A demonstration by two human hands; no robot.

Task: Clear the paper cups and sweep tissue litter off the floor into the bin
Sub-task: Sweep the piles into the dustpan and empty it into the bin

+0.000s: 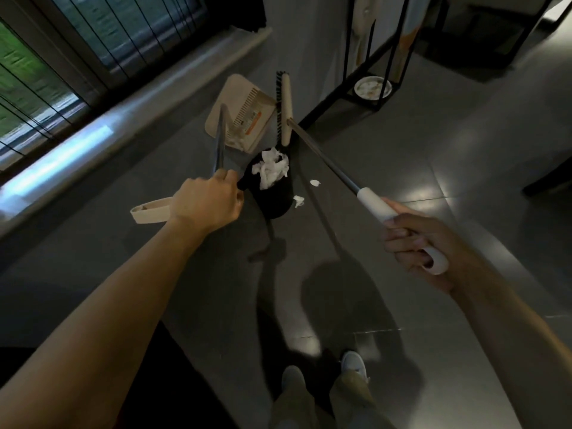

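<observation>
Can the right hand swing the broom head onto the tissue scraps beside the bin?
Probably yes: the right hand grips the broom, its head sits just beyond the bin, and bare floor surrounds the tissue scraps.

The room is dim and the picture soft, its fine detail smeared. Daylight enters through the window (pixel 62 57) at upper left and lays a pale streak along the sill (pixel 62 159). The glossy floor (pixel 433 144) shows glare patches at right and lower centre. The broom handle (pixel 325 153) and the person cast dark shadows on it. Straight lines bow at the edges.
</observation>
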